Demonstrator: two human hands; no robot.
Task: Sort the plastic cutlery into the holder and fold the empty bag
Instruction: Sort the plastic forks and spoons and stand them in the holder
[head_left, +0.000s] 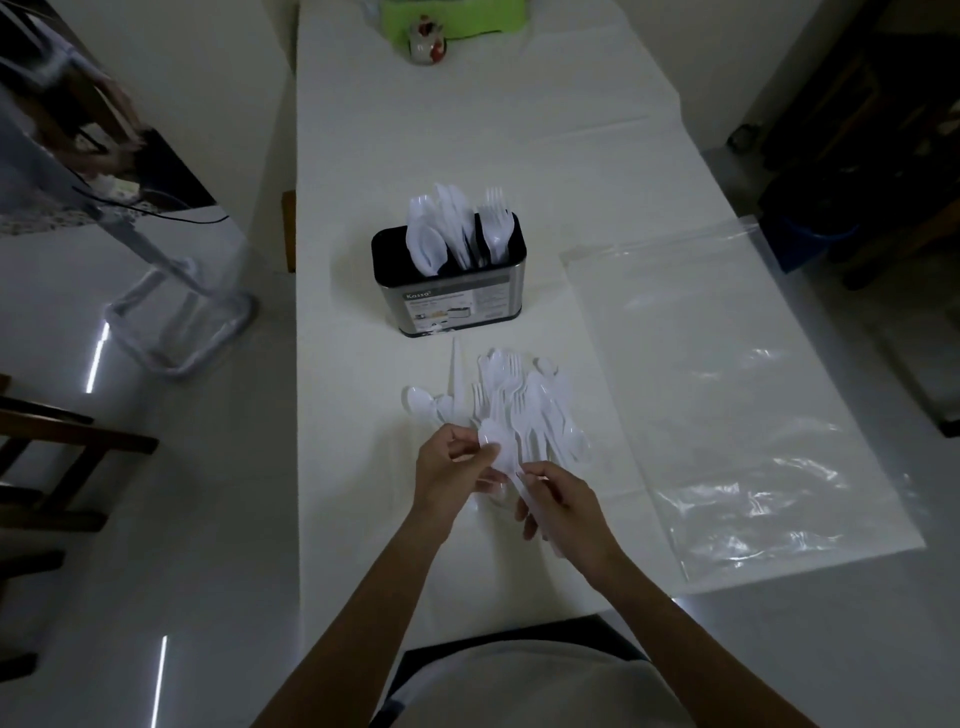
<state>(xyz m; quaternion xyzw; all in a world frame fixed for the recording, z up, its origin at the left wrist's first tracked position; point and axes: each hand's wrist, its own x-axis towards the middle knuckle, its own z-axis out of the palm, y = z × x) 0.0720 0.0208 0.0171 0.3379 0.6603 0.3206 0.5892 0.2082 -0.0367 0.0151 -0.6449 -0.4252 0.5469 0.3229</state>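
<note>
Head view is dim, so the white pile (535, 405) blurs together. A spoon (492, 446) is pinched at its bowl by the left hand (448, 467), handle hidden in the curled grip of the right hand (563, 506). The shiny rounded holder (451, 299) is part-filled; the clear crinkly bag (727, 395) is laid flat on the tabletop (441, 140).
</note>
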